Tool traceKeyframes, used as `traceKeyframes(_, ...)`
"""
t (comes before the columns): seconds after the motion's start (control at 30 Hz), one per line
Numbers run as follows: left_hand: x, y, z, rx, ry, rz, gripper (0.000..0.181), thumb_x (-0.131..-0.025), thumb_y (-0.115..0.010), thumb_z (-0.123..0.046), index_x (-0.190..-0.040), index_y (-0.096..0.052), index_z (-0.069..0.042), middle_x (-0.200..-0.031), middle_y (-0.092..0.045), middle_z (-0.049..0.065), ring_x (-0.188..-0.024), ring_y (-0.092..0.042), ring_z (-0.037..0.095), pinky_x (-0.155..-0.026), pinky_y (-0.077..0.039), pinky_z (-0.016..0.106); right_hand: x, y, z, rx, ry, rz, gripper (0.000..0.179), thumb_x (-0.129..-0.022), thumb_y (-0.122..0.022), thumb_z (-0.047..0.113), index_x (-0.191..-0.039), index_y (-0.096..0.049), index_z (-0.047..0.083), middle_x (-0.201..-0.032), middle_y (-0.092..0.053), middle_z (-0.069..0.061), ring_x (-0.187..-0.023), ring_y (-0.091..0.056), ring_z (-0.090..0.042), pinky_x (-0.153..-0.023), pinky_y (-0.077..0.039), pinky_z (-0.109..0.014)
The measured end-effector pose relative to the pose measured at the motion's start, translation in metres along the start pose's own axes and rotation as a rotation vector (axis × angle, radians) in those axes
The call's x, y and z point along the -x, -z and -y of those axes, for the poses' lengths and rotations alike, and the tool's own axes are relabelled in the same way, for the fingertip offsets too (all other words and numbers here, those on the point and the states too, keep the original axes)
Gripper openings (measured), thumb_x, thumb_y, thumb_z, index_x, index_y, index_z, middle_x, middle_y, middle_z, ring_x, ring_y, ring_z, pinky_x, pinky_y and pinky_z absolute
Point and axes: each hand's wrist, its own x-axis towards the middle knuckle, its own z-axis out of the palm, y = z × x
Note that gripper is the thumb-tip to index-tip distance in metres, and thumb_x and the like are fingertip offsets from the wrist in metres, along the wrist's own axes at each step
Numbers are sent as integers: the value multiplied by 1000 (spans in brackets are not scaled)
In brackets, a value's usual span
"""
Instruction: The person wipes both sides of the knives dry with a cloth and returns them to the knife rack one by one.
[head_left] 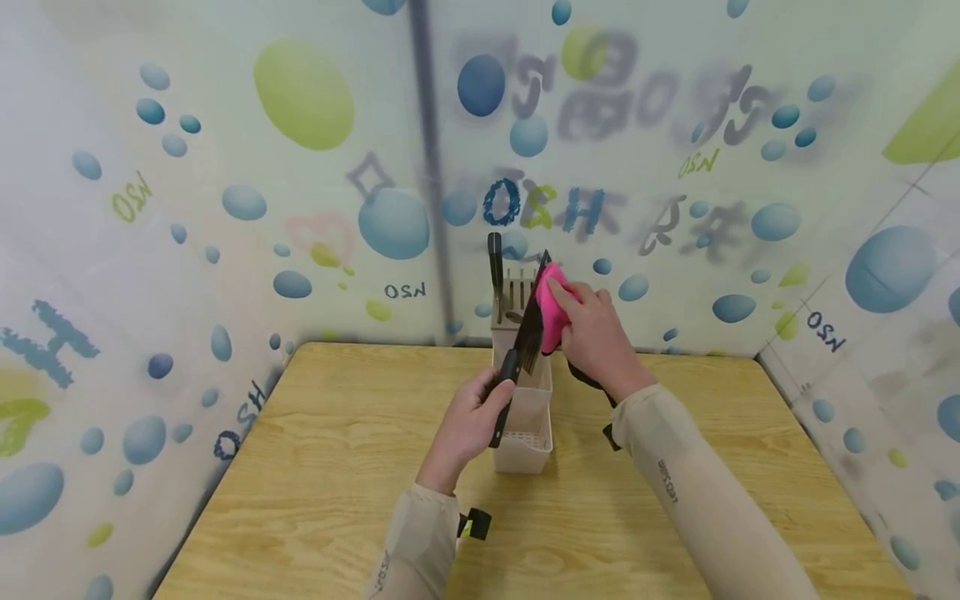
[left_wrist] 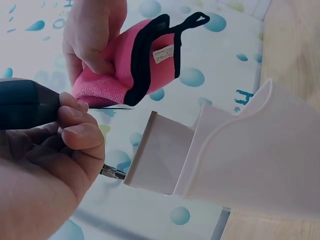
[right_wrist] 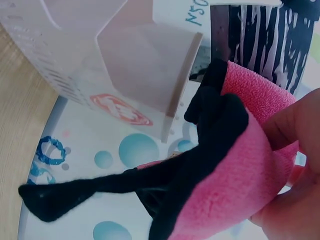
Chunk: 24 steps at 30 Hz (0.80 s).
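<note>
A knife with a dark, streaked blade is tilted up in front of the knife block. My left hand grips its black handle, fingers curled round it. A pink cloth with black edging is pinched in my right hand and lies against the blade's upper part. The right wrist view shows the cloth bunched under the fingers, its black hanging loop trailing left, beside the patterned blade. Part of the blade is hidden behind the cloth.
A pale knife block with slots and front compartments stands on the wooden table. Another black-handled knife sits upright in its back left slot. A wall with blue and green spots rises behind the table.
</note>
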Motion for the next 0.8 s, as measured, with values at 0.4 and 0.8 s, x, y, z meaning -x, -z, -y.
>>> traceKeyframes(0.4, 3, -2, -3, -39, -37, 14, 22, -106, -56, -20, -114, -64, 0, -84, -54, 5, -76, -50, 19, -69, -42, 33, -2, 6, -12, -68, -92, 24, 63, -93, -50, -2, -156, -43, 3, -141, -53, -28, -112, -49, -47, -93, -47, -53)
traceKeyframes(0.8, 0, -7, -1, -23, -41, -15, 22, -101, -67, -18, -117, -64, -2, -92, -60, 10, -75, -53, 18, -69, -45, 33, 0, 14, -13, -254, -165, -70, 63, -96, -45, 0, -159, -36, 2, -140, -53, -28, -112, -52, -46, -91, -50, -56)
